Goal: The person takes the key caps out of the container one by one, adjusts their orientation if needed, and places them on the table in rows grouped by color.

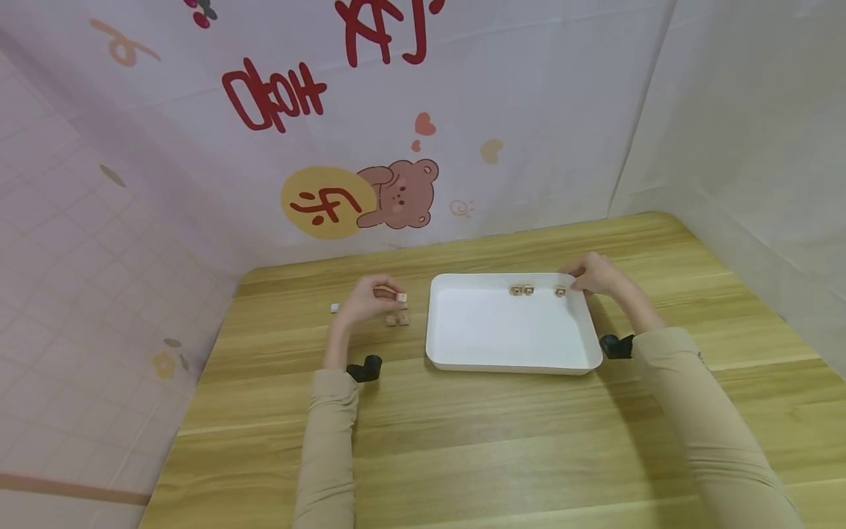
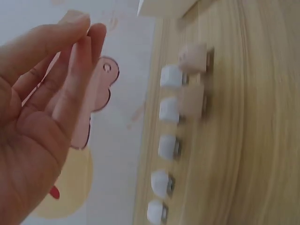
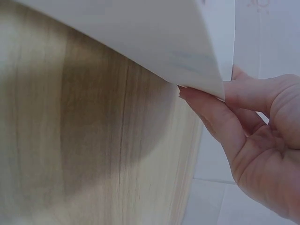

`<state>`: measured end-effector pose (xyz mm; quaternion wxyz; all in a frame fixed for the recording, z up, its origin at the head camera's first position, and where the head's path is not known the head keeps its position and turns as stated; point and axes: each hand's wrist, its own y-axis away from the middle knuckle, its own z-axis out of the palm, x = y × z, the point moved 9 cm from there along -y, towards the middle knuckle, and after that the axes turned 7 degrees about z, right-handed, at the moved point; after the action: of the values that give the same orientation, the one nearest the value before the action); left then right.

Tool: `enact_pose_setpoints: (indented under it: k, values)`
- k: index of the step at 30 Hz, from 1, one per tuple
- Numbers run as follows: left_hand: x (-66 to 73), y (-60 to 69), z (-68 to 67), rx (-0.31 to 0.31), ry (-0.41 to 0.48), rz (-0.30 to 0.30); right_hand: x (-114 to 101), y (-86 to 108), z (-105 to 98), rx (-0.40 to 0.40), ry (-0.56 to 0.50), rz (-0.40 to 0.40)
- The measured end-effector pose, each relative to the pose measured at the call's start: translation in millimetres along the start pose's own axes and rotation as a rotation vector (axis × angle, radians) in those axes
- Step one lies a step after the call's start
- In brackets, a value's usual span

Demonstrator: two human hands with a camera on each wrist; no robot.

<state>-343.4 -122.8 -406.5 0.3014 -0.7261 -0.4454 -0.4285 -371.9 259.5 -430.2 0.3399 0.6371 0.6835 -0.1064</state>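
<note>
wooden table (image 1: pixel 463 441) under the white tray (image 1: pixel 512 330); small blocks (image 1: pixel 517 291) sit inside its far edge, loose blocks (image 1: pixel 405 320) left of it. my right hand (image 1: pixel 598 275) pinches its far-right corner, best held steady; left of it, whether my left hand (image 1: pixel 363 300) grips anything i cannot tell. pinch squarely, lightly.

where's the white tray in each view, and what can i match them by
Head: white tray right of centre, its far right corner gripped by the right hand.
Left wrist: only a cropped piece, apparently the white tray, at the top edge.
Right wrist: white tray across the top, the right hand at its corner.
Shared landmark: wood-grain tabletop.
</note>
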Motion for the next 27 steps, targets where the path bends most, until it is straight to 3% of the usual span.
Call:
enact_pose_setpoints:
  k: [7,14,19,24,27]
  values:
    - [-14.9,14.7,-15.8,0.016,-0.093,-0.026,0.7,-0.5,-0.7,-0.006,-0.006,0.004]
    - [-41.1,28.1,-29.0,0.052,-0.194,-0.144,1.3,-0.8,-0.4,-0.010,-0.005,0.007]
    - [-51.7,31.1,-31.4,0.065,-0.264,-0.166,1.2,0.3,-0.6,-0.003,-0.001,0.005]
    - [-51.8,29.1,-27.4,0.044,-0.357,-0.151,1.1,1.0,-0.1,0.001,0.006,0.005]
    - [-51.7,27.2,-24.0,0.042,-0.364,-0.158,1.7,0.4,-0.3,0.000,0.009,0.008]
